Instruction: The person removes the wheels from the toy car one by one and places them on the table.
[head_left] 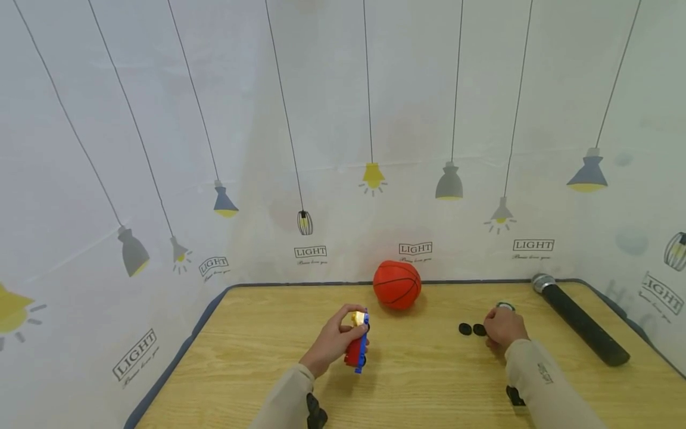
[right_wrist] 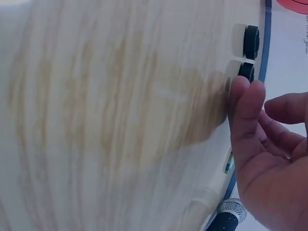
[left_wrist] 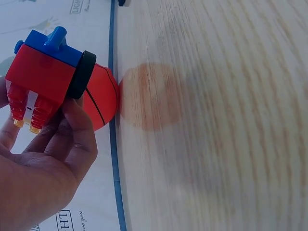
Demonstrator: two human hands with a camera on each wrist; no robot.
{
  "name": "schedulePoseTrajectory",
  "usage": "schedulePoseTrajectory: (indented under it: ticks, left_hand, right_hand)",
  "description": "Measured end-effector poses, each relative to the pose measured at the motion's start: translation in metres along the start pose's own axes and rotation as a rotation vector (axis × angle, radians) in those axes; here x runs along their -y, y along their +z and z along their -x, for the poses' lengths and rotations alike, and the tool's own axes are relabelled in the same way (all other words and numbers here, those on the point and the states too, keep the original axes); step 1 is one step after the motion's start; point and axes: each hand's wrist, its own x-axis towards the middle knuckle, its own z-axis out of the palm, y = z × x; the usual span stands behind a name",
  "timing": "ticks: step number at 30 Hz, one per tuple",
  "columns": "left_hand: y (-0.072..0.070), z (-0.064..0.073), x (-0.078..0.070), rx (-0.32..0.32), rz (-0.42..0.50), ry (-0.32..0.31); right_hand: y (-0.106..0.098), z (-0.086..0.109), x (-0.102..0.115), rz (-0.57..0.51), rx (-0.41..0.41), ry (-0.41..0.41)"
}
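- Toy car (head_left: 355, 351): red, blue and yellow, lifted off the table (head_left: 418, 381), to the left of the ball (head_left: 397, 285) and nearer the person than it.
- Black wheel (left_wrist: 82, 74): fitted to the toy car's blue base; in the left wrist view it overlaps the ball behind it. A blue peg (left_wrist: 56, 38) sticks out of the same base.
- Left hand (head_left: 334, 341): left of the ball and nearer the person, grasping the toy car between thumb and fingers.
- Ball: red with black lines like a basketball, resting near the table's far edge.
- Two black discs (head_left: 465, 329): right of the ball and nearer the person, lying flat, side by side.
- Right hand (head_left: 505, 329): further right of the ball than the discs, fingers bent, fingertips close by one disc; I cannot tell whether they pinch anything.
- Small round thing (head_left: 505, 305): right of the ball, partly hidden by the right hand, with some green on it.
- Microphone (head_left: 581, 325): far right of the ball, lying slantwise, silver head away from the person.
- Wall (head_left: 321, 119): behind the ball, pale, printed with hanging lamps and the word LIGHT.
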Motion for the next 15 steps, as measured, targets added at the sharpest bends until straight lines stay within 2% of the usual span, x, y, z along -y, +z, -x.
schedulePoseTrajectory:
  ticks: [10, 15]
  left_hand:
    - [-0.003, 0.001, -0.002, 0.002, -0.003, -0.019]
    - [-0.004, 0.001, -0.002, -0.002, -0.014, 0.002]
  right_hand:
    - [-0.007, 0.002, 0.0, 0.006, -0.03, -0.008]
    - [-0.015, 0.004, 0.006, -0.014, -0.027, -0.018]
